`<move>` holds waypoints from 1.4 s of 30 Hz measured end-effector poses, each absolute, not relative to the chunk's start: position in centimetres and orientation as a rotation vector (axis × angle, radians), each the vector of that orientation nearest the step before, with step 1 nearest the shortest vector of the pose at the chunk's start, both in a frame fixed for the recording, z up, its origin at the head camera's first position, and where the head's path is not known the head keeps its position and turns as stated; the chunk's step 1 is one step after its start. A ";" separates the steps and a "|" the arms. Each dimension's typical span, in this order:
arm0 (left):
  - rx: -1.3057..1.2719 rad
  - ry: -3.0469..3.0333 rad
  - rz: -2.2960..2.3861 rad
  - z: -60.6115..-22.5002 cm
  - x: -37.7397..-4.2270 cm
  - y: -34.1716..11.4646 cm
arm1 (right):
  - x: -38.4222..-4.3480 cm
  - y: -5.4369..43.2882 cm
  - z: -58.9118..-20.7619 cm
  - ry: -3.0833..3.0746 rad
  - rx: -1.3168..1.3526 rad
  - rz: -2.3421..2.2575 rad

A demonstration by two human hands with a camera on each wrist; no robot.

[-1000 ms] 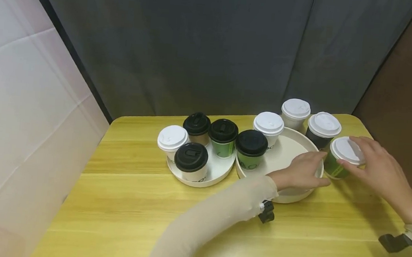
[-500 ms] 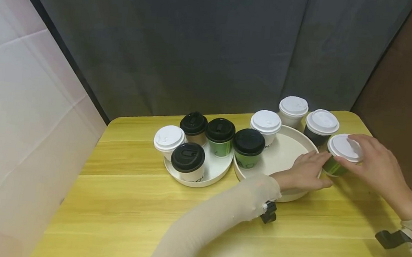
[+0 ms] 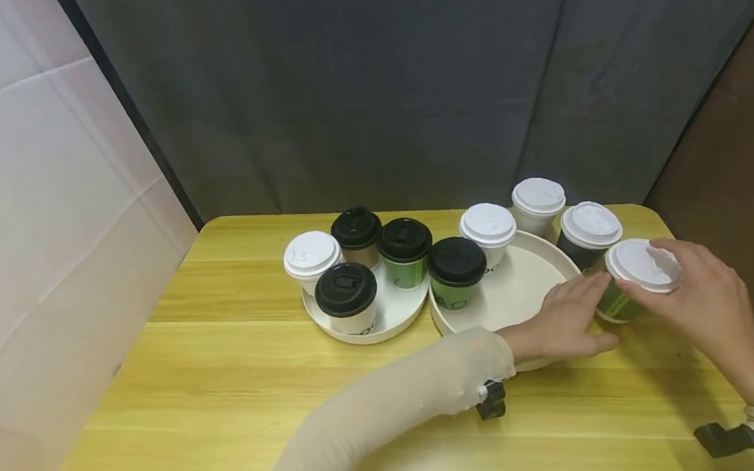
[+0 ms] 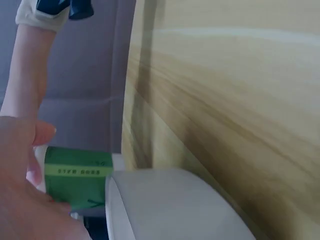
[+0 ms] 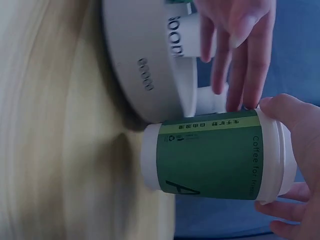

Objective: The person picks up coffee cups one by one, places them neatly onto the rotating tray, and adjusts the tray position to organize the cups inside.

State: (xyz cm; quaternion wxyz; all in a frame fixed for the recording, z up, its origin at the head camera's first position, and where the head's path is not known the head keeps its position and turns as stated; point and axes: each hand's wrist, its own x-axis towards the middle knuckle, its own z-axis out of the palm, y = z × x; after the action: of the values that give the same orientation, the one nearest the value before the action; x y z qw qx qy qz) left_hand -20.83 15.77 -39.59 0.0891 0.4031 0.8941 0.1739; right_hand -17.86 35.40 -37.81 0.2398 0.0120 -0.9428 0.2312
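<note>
The right hand [image 3: 701,301] curls its fingers [image 5: 287,107] round the white lid rim of the green cup [image 3: 622,302], gripping it just beside the right edge of the large white tray [image 3: 513,296]. The cup's sleeve reads "Coffee for". The left hand [image 3: 561,319] lies with straight, relaxed fingers [image 5: 240,65] over the tray rim, fingertips touching the cup. In that tray, a white cup [image 5: 187,35] reads "OOD".

Yellow wooden table [image 3: 237,373], grey curtain [image 3: 364,77]

Left hand [image 3: 561,319] flat, right hand [image 3: 704,301] curled.
</note>
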 end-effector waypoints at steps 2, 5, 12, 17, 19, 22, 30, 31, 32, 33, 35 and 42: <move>1.200 2.671 0.550 -39.4 -20.5 15.6 | -17.6 35.1 -37.2 -2.563 0.027 0.628; 1.213 2.684 0.589 -39.1 -20.0 15.3 | -17.4 34.6 -36.1 -2.539 0.024 0.620; 1.278 2.674 0.698 -38.2 -19.3 14.3 | -16.7 33.6 -34.6 -2.497 0.036 0.605; 1.250 2.598 0.862 -37.7 -18.5 13.1 | -16.2 32.5 -34.0 -2.494 0.044 0.628; 1.237 2.570 0.925 -37.5 -18.1 12.6 | -16.0 32.0 -33.8 -2.486 0.056 0.633; 1.232 2.548 1.003 -37.2 -17.6 11.8 | -15.8 31.1 -33.5 -2.463 0.081 0.642; 1.216 2.567 1.093 -37.2 -16.5 9.9 | -15.6 29.0 -33.5 -2.375 0.172 0.628; 1.211 2.583 1.091 -37.2 -16.4 9.8 | -15.6 28.8 -33.5 -2.369 0.183 0.623; 1.206 2.600 1.090 -37.2 -16.2 9.7 | -15.6 28.5 -33.5 -2.366 0.193 0.621; 1.199 2.617 1.088 -37.3 -16.1 9.5 | -15.6 28.3 -33.5 -2.369 0.196 0.622; 1.194 2.644 1.090 -37.3 -15.8 9.2 | -15.6 27.7 -33.5 -2.378 0.206 0.618; 1.154 2.700 1.126 -37.6 -15.0 7.6 | -15.9 26.2 -33.5 -2.400 0.275 0.640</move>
State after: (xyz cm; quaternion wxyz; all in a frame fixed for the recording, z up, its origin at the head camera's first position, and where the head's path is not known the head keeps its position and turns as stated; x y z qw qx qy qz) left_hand -15.02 7.55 -37.60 -0.0017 0.3669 0.8586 0.3580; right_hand -15.86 26.18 -33.54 0.3159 0.1046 -0.9112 0.2429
